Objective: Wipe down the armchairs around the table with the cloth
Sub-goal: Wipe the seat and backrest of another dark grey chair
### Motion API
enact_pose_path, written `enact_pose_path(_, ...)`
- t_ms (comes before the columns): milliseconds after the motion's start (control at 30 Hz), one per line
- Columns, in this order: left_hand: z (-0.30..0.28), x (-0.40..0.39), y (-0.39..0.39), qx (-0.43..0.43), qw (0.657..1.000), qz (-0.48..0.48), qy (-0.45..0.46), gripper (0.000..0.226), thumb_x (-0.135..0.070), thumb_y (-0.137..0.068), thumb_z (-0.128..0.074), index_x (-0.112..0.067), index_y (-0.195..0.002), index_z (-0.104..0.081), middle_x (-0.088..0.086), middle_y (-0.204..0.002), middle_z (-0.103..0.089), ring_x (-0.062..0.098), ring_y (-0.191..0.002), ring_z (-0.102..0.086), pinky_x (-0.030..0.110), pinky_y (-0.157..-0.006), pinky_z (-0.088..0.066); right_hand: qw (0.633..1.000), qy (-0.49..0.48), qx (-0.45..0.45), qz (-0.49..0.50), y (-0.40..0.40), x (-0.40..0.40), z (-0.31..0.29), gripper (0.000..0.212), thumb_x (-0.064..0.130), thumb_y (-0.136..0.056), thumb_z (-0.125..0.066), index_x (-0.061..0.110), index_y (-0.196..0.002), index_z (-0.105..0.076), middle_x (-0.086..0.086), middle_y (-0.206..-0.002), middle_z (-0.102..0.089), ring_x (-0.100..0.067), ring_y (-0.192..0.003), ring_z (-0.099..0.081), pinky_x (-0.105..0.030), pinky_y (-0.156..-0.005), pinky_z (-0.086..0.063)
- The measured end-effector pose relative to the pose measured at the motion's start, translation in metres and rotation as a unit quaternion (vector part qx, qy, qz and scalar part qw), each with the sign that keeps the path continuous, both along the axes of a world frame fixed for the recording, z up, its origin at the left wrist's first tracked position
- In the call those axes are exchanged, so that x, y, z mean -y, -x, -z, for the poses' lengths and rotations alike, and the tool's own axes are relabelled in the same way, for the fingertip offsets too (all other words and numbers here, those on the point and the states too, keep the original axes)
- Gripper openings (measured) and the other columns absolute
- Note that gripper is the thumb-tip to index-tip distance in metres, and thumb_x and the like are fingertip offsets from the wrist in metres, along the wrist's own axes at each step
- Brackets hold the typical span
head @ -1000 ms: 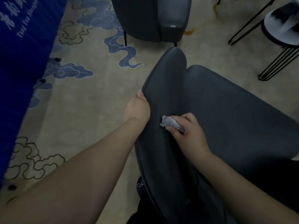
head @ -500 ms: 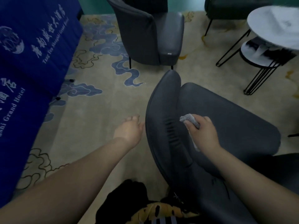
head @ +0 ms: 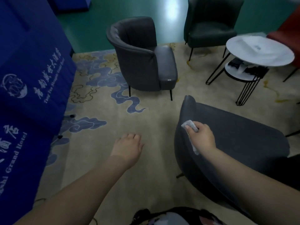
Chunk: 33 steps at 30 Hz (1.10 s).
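Observation:
A dark grey armchair (head: 235,135) stands right below me at lower right. My right hand (head: 201,138) grips a grey cloth (head: 189,125) and holds it against the top edge of the chair's backrest; a strip of cloth trails down under the wrist. My left hand (head: 128,146) hovers over the carpet to the left of the chair, fingers loosely bent, holding nothing. A second grey armchair (head: 142,62) stands farther off at centre, and a third dark armchair (head: 211,28) stands at the back right.
A round white two-tier side table (head: 259,52) on black wire legs stands at the right. Blue cloth-covered tables with hotel lettering (head: 27,82) fill the left. Patterned beige carpet (head: 100,111) lies between, with a green floor beyond. A red seat edge (head: 285,28) shows at far right.
My left hand let go of the backrest and moved left, off the chair. My right hand carried the cloth up to the backrest's top edge. The view lifted, showing more of the room.

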<state>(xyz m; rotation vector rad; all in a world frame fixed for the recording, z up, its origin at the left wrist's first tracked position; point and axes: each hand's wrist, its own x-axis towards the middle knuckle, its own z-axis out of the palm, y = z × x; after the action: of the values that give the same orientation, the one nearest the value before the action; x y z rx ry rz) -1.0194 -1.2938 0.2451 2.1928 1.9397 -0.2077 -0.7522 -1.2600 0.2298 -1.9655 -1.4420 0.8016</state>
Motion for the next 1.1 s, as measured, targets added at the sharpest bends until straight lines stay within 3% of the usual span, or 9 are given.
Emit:
enact_pose_path(233,-0.02,-0.028,0.057,0.002,1.0,0.031,0.0,0.042,-0.043,-0.099,-0.03,-0.02,-0.13,-0.047,0.002,-0.133,-0.051,0.025,-0.122,-0.044,0.038,-0.099,-0.038,0.999,0.001,0.003,0.038,0.049,-0.005,-0.014,0.03,0.049,-0.09,-0.054,0.028,-0.107,-0.067,-0.006,-0.1,-0.061,-0.017,-0.084,-0.061,-0.031,-0.076,-0.049)
enact_pose_path(500,-0.007,-0.097,0.043,-0.004,0.996,0.089,-0.019,0.042,-0.044,-0.1,-0.024,-0.022,-0.128,-0.046,0.0,-0.131,-0.051,0.023,-0.119,-0.044,0.037,-0.095,-0.038,0.999,-0.002,0.021,0.038,0.056,-0.059,-0.016,0.02,0.049,-0.088,-0.053,0.033,-0.077,-0.057,-0.01,-0.089,-0.061,-0.016,-0.07,-0.059,-0.025,-0.059,-0.036)
enact_pose_path(667,-0.005,-0.156,0.034,-0.007,0.993,0.114,-0.026,0.041,-0.044,-0.099,-0.024,-0.022,-0.128,-0.045,0.0,-0.131,-0.051,0.022,-0.12,-0.043,0.036,-0.097,-0.035,0.998,-0.021,0.039,0.05,0.05,-0.118,-0.019,0.018,0.045,-0.089,-0.055,0.03,-0.089,-0.066,-0.003,-0.093,-0.058,-0.006,-0.075,-0.054,-0.027,-0.062,-0.037)
enact_pose_path(867,-0.01,-0.22,0.037,-0.025,0.991,0.122,-0.04,0.043,-0.044,-0.1,-0.024,-0.021,-0.131,-0.042,0.0,-0.14,-0.043,0.022,-0.128,-0.037,0.036,-0.104,-0.03,0.998,-0.015,0.045,0.04,0.047,-0.177,-0.028,0.021,0.042,-0.089,-0.055,0.033,-0.071,-0.054,-0.004,-0.086,-0.056,-0.002,-0.074,-0.05,-0.022,-0.055,-0.033)
enact_pose_path(967,-0.011,-0.252,0.037,-0.021,0.992,0.123,-0.037,0.044,-0.044,-0.099,-0.024,-0.022,-0.133,-0.041,0.001,-0.145,-0.039,0.022,-0.133,-0.034,0.037,-0.106,-0.027,0.997,-0.02,0.055,0.056,0.045,-0.204,-0.033,0.02,0.042,-0.089,-0.056,0.029,-0.073,-0.059,-0.002,-0.086,-0.056,0.0,-0.071,-0.049,-0.018,-0.053,-0.03)
enact_pose_path(1100,-0.013,-0.308,0.037,-0.01,0.987,0.153,-0.042,0.048,-0.044,-0.1,-0.023,-0.022,-0.14,-0.036,0.001,-0.151,-0.032,0.021,-0.138,-0.026,0.04,-0.111,-0.025,0.996,-0.019,0.049,0.077,0.049,-0.248,-0.031,0.021,0.045,-0.089,-0.055,0.029,-0.076,-0.062,-0.001,-0.088,-0.059,-0.006,-0.072,-0.055,-0.025,-0.054,-0.036)
